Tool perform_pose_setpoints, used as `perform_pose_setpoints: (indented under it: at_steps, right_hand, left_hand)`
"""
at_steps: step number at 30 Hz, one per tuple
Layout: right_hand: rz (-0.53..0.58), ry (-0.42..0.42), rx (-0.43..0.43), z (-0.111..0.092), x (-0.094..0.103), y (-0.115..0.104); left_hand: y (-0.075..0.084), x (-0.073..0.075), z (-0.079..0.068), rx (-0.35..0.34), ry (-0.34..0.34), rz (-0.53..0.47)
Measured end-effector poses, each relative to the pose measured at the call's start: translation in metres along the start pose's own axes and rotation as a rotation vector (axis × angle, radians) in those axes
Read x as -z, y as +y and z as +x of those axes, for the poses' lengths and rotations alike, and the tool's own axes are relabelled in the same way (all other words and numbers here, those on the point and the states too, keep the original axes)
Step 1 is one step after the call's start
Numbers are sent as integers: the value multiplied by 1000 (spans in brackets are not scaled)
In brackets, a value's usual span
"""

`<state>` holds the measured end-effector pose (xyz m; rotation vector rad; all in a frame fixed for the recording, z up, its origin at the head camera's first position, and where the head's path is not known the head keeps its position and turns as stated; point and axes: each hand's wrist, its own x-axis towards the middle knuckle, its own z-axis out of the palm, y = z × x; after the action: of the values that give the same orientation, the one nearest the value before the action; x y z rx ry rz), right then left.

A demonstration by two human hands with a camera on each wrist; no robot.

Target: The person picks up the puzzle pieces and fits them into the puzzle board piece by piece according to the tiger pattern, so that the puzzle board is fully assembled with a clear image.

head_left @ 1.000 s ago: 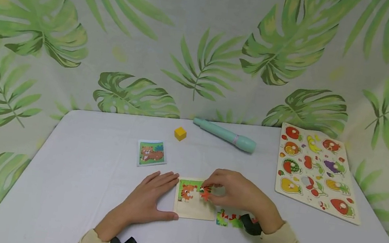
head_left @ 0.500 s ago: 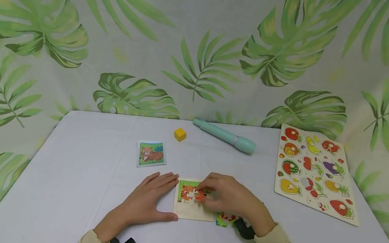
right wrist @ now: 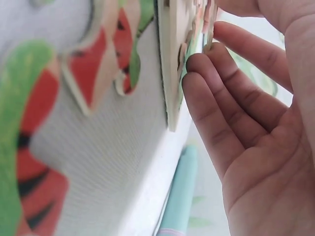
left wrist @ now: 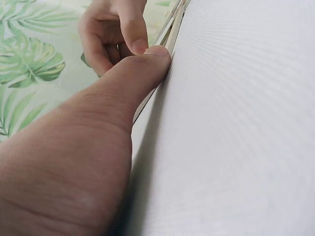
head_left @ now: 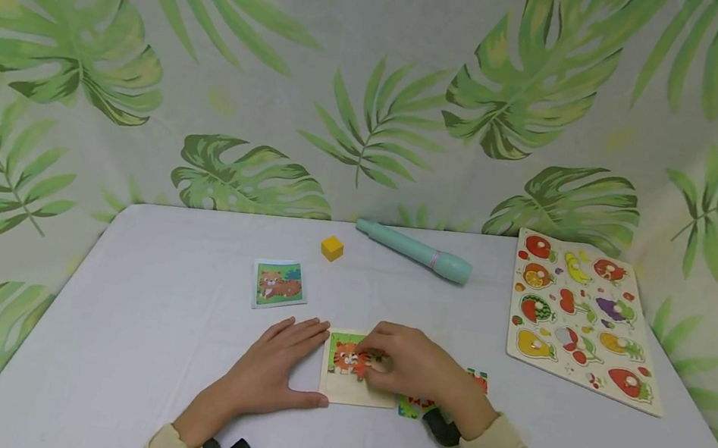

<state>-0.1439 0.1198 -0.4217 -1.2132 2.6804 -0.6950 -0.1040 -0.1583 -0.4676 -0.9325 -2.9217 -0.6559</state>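
Observation:
A small wooden jigsaw board [head_left: 357,395] lies on the white table, with tiger-face puzzle pieces [head_left: 341,349] set in its upper left. My left hand [head_left: 273,369] rests flat along the board's left side, fingers straight and thumb at the lower left corner. Over the upper right of the board, my right hand [head_left: 421,370] pinches an orange puzzle piece [head_left: 361,370] against the tiger face; its fingers hide part of that piece. Several loose puzzle pieces [head_left: 410,407] lie right of the board, partly under the right wrist. Striped loose pieces [right wrist: 42,196] show large in the right wrist view.
A card with a tiger picture [head_left: 280,285] lies behind the left hand. Farther back are a yellow cube [head_left: 332,248] and a mint-green tube-shaped object [head_left: 416,250]. A fruit peg board [head_left: 583,317] lies at the right. A leaf-print cloth [head_left: 378,89] hangs behind the table.
My right hand has moved left and slightly toward me, bringing the pinched puzzle piece up to the tiger-face pieces. More loose pieces show behind its wrist. The left hand has stayed put.

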Motion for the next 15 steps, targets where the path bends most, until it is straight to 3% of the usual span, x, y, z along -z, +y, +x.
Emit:
perform_pose_setpoints:
  at_steps: [15]
  right_hand:
    - [-39, -5, 20, 2, -6, -2]
  left_hand:
    - [1, 1, 0, 7, -3, -7]
